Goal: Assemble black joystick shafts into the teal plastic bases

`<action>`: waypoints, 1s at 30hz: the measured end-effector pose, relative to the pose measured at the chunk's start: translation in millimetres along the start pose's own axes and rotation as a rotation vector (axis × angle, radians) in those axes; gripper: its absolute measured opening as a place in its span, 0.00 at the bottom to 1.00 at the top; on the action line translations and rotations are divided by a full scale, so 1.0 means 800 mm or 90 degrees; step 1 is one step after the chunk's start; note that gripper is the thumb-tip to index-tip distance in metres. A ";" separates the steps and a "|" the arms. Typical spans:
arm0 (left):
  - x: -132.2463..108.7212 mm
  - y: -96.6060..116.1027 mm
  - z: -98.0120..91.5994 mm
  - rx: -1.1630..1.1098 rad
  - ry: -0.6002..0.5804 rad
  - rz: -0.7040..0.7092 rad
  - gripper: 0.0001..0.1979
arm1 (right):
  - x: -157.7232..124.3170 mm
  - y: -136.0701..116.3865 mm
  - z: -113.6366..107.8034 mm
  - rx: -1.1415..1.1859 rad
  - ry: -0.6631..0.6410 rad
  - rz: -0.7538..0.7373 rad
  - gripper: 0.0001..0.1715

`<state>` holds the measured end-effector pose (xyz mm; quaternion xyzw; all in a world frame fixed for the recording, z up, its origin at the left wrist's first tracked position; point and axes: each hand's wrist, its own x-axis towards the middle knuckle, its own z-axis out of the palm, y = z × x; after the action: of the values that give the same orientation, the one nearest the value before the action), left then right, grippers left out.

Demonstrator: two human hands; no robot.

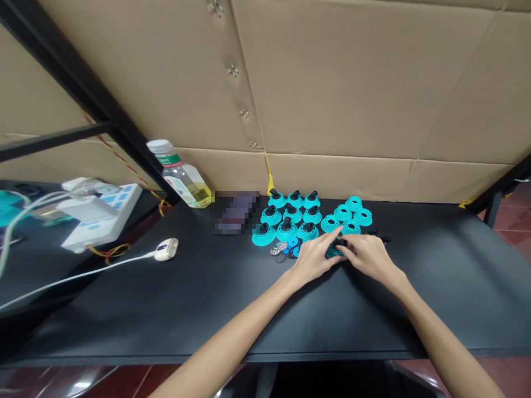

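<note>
Both hands meet over one turquoise ring-shaped base point(334, 251) on the black table. My left hand point(314, 255) grips the base from the left, thumb and fingers around its rim. From the right, my right hand point(367, 255) pinches a black knob-like part point(341, 243) at the top of that base; the fingers partly hide both pieces. Left of the hands stand rows of turquoise bases with black knobs point(287, 228). Just beyond the hands lie several bare turquoise rings point(343, 212). Metal discs point(279, 248), blue discs point(292, 242) and a dark thin ring point(281, 258) lie beside my left hand.
More black parts point(385, 239) lie behind my right hand. A bottle of yellow liquid point(186, 179) and a blurred-out dark flat object point(237, 213) stand at the back left. A white cable with a pale plug point(166, 249) crosses the left side, near a white power strip point(102, 218).
</note>
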<state>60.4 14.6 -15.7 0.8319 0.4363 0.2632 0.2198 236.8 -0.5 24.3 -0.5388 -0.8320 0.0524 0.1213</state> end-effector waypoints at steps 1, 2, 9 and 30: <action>-0.001 0.001 -0.001 0.008 -0.005 -0.001 0.36 | 0.000 0.000 0.001 -0.011 0.004 0.002 0.15; -0.001 0.002 -0.002 0.012 -0.014 -0.003 0.37 | 0.001 0.000 0.001 -0.016 0.008 0.002 0.15; -0.001 -0.002 -0.008 0.030 -0.067 0.008 0.40 | 0.001 0.004 0.007 0.007 0.023 -0.021 0.16; 0.010 0.006 -0.010 -0.056 0.020 -0.053 0.39 | -0.003 0.014 0.025 0.144 0.191 -0.048 0.15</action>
<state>62.1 20.2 -4.8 0.7984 0.4618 0.2859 0.2599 242.7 3.2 2.4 -0.4917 -0.8130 0.0600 0.3059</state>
